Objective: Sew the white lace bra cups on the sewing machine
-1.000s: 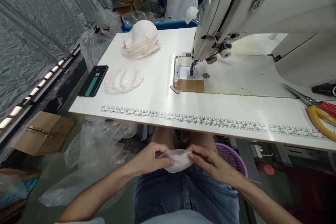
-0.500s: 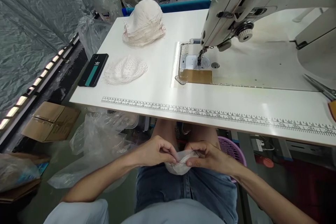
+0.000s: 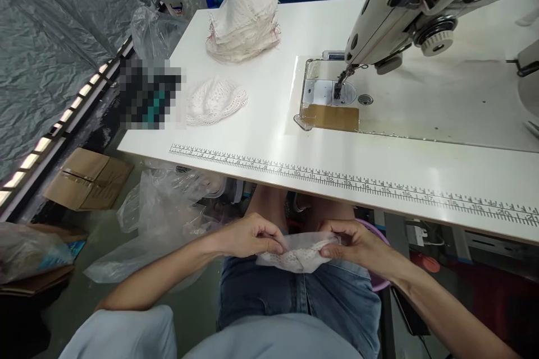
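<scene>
Over my lap, below the table's front edge, a white lacy fabric piece (image 3: 301,258) with a sheer strip along its upper side is stretched between my hands. My left hand (image 3: 256,237) pinches its left end between thumb and fingers. At the other end my right hand (image 3: 347,241) grips the piece, thumb on the near face. On the table (image 3: 261,137) lies a similar white lacy cup-shaped piece (image 3: 217,102). Behind it stands a stack of cream cup-shaped fabric pieces (image 3: 244,22) with loose reddish threads at the edges.
A sewing machine (image 3: 404,22) stands on the right of the table, its needle area above a metal plate. A printed ruler (image 3: 295,171) runs along the front edge. Plastic bags (image 3: 164,224) and a cardboard box (image 3: 89,178) are on the floor at left. A purple basket (image 3: 379,280) is by my right leg.
My hands have moved apart, the right one shifting rightward, and the fabric piece is now spread wider, showing more of its sheer strip. The camera view has shifted slightly.
</scene>
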Demonstrator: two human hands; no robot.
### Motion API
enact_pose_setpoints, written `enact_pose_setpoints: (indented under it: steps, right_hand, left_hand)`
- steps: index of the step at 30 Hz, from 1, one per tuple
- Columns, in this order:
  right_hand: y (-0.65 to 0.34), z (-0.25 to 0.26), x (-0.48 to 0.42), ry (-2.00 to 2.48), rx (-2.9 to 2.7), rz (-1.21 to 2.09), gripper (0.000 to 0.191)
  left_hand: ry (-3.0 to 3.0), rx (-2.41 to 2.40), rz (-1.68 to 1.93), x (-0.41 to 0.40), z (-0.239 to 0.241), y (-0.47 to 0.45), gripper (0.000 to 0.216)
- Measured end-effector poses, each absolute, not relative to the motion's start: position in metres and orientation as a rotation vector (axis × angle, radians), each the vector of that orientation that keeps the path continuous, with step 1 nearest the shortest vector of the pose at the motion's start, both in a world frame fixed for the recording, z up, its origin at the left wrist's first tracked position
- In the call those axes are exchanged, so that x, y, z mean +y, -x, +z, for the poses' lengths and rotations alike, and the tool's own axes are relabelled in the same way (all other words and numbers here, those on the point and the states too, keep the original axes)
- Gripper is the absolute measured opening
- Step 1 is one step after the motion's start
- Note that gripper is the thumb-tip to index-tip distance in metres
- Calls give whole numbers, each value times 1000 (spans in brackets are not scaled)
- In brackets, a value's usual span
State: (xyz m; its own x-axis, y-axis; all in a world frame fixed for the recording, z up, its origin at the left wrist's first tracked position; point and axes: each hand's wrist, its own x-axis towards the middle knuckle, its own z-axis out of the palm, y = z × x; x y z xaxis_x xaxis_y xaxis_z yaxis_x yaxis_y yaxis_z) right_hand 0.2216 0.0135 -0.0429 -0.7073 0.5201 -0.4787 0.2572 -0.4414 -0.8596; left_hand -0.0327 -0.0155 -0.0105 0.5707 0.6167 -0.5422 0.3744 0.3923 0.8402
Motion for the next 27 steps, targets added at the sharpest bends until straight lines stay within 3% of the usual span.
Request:
enact_pose_setpoints:
  steps: [16, 27]
  right_hand:
    - [-216, -43, 11, 1086, -1598, 2284, 29]
    - [-212, -35, 6, 973, -1555, 2337, 22]
  left_hand:
    - [-1171, 941, 232, -12, -11, 24, 30]
    - [-1080, 1039, 167, -15, -17, 25, 23]
